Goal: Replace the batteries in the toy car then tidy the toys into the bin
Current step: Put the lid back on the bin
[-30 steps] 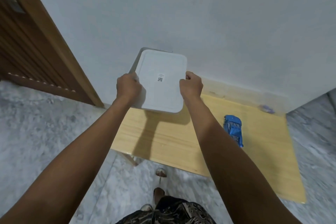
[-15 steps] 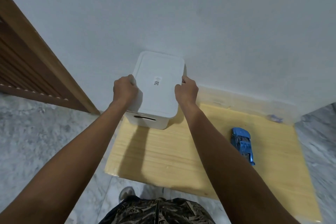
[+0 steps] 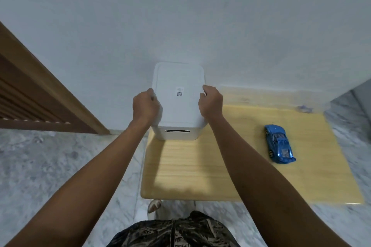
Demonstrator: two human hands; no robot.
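I have the white lidded bin (image 3: pixel 178 102) between both hands: my left hand (image 3: pixel 145 106) curls round its left edge near the lid, my right hand (image 3: pixel 211 102) curls round the right edge, both grasping it. The bin sits at the back left corner of the wooden table (image 3: pixel 230 166), close against the wall (image 3: pixel 180 16), with its slotted handle side facing me; whether its base is fully down on the table I cannot tell.

The blue toy car (image 3: pixel 279 144) lies on the table well to the right of the bin, apart from it and from my arms. Its long axis runs roughly from the wall towards me, slanted a little to the right at the near end; the winged tail looks to be the near end and the nose points towards the wall, though I judge that loosely.

The risks as I see them: the bin stands near the table's left edge, so a careless push leftward could tip it off. The car rests on its wheels and could roll if my right forearm brushes it.
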